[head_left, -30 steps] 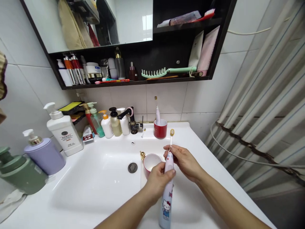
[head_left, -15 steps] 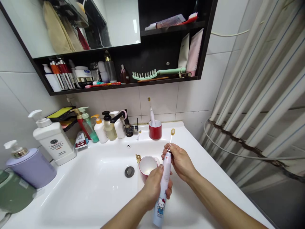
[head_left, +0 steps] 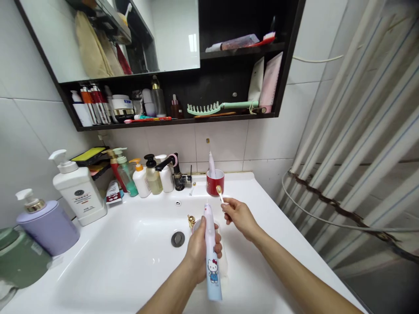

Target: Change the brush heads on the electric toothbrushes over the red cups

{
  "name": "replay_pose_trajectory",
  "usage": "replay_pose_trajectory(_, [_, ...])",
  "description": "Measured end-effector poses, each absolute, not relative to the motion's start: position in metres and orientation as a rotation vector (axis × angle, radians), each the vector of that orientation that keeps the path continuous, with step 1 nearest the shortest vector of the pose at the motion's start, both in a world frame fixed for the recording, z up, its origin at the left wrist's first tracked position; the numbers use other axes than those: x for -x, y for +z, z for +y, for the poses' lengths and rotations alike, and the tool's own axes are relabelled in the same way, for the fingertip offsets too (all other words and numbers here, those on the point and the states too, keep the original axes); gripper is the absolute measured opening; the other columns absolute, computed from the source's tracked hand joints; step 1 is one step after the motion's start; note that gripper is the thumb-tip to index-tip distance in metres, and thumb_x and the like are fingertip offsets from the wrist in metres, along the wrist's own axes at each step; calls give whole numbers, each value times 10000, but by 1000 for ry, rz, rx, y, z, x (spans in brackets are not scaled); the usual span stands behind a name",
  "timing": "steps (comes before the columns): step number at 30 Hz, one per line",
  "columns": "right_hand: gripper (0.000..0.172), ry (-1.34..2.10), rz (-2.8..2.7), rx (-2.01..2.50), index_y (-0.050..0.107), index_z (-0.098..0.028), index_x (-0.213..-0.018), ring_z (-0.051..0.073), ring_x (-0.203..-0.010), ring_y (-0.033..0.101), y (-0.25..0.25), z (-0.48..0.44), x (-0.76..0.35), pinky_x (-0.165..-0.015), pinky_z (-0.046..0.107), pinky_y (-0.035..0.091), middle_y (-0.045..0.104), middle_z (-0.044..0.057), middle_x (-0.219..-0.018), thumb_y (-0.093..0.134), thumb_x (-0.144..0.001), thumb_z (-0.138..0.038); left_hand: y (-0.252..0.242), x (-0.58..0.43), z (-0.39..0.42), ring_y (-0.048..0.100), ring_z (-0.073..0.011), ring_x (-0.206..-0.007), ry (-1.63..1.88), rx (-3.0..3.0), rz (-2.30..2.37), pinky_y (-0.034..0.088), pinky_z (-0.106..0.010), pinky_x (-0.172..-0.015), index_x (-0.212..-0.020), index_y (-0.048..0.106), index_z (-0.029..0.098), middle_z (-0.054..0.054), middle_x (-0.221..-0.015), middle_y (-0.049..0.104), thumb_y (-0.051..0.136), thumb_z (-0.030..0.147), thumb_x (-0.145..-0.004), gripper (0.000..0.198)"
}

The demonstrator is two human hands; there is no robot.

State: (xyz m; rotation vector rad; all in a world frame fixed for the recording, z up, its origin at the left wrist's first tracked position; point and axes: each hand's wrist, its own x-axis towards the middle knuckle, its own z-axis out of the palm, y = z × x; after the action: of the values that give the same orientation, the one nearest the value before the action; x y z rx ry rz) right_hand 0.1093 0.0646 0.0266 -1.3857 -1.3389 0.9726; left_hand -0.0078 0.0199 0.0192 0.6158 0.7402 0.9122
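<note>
My left hand (head_left: pixel 198 248) is wrapped round the electric toothbrush handle (head_left: pixel 210 244), pale pink above and blue below with a cartoon cat. The handle points up, its bare metal shaft showing at the top. To its right, my right hand (head_left: pixel 240 216) pinches the toothbrush head (head_left: pixel 220 194), a white stem with tan bristles, apart from the handle. Behind my left hand a cup (head_left: pixel 196 225) in the basin is mostly hidden. A red cup (head_left: pixel 215 182) on the back ledge holds another electric toothbrush (head_left: pixel 211 165).
The white sink (head_left: pixel 140 248) has a drain (head_left: pixel 177 239) left of my hands. A black faucet (head_left: pixel 176 172) and several pump bottles (head_left: pixel 153 174) line the back. Overhead hangs a dark cabinet shelf (head_left: pixel 183 124); white pipes (head_left: pixel 340 131) run along the right.
The brush head has come off the handle and moved right, in my right hand. My left hand has shifted the handle left and more upright, now covering most of the cup in the basin.
</note>
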Motion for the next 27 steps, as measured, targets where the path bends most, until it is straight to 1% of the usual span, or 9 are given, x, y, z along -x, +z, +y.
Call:
replay_pose_trajectory(3, [196, 907, -1419, 1480, 455, -149, -834, 66, -382, 433, 19, 95, -87, -346, 191, 360, 410, -61, -478, 451, -653, -224, 28, 22, 33, 317, -30, -330, 1027, -528, 758, 204, -158, -355, -721, 384, 159, 54, -447, 369, 339, 497, -653, 347])
replay_pose_trajectory(5, [174, 856, -1482, 1562, 471, -133, -815, 71, -399, 454, 14, 121, -72, -368, 201, 372, 450, -45, -500, 459, -664, -218, 32, 33, 41, 321, -35, -330, 1057, -494, 773, 211, -158, -354, -716, 383, 160, 53, -436, 364, 340, 483, -660, 331])
replay_pose_trajectory(6, [169, 830, -1511, 1605, 477, -125, -815, 71, -432, 470, 11, 134, -65, -403, 209, 390, 480, -30, -540, 452, -681, -224, 33, 37, 45, 321, -35, -330, 1066, -478, 775, 214, -157, -353, -714, 383, 160, 53, -434, 362, 341, 477, -663, 324])
replay_pose_trajectory(8, [190, 772, -1556, 1692, 476, -118, -847, 79, -556, 502, 5, 158, -53, -503, 238, 421, 524, 7, -691, 412, -722, -245, 34, 44, 51, 321, -33, -333, 1086, -447, 778, 215, -152, -352, -715, 384, 159, 52, -437, 364, 349, 472, -662, 320])
replay_pose_trajectory(10, [217, 710, -1594, 1768, 465, -127, -894, 98, -693, 504, 0, 177, -46, -603, 278, 423, 514, 33, -849, 378, -744, -257, 33, 49, 54, 325, -32, -339, 1108, -432, 782, 213, -149, -351, -717, 386, 158, 51, -441, 366, 366, 475, -652, 325])
replay_pose_trajectory(12, [231, 646, -1626, 1831, 455, -139, -927, 120, -774, 490, -3, 190, -43, -659, 307, 410, 490, 45, -928, 376, -745, -258, 32, 50, 56, 328, -32, -343, 1123, -424, 789, 213, -149, -351, -718, 389, 156, 50, -442, 366, 378, 482, -641, 335])
replay_pose_trajectory(20, [241, 425, -1738, 1994, 449, -137, -940, 130, -798, 484, -7, 202, -48, -677, 321, 403, 483, 51, -947, 381, -742, -257, 30, 44, 54, 333, -40, -341, 1072, -391, 800, 218, -160, -359, -718, 388, 152, 43, -428, 384, 355, 492, -647, 349])
replay_pose_trajectory(24, [257, 294, -1818, 1977, 433, -145, -963, 141, -831, 470, 2, 198, -38, -700, 344, 389, 464, 53, -981, 373, -745, -266, 31, 42, 51, 338, -42, -337, 1047, -400, 810, 224, -164, -361, -730, 390, 153, 43, -427, 393, 352, 501, -642, 361])
replay_pose_trajectory(27, [251, 279, -1919, 1933, 441, -153, -954, 139, -832, 471, 9, 197, -24, -704, 341, 387, 470, 49, -973, 372, -744, -272, 32, 43, 51, 340, -41, -337, 1062, -419, 810, 226, -164, -362, -729, 392, 158, 44, -434, 396, 352, 504, -641, 359])
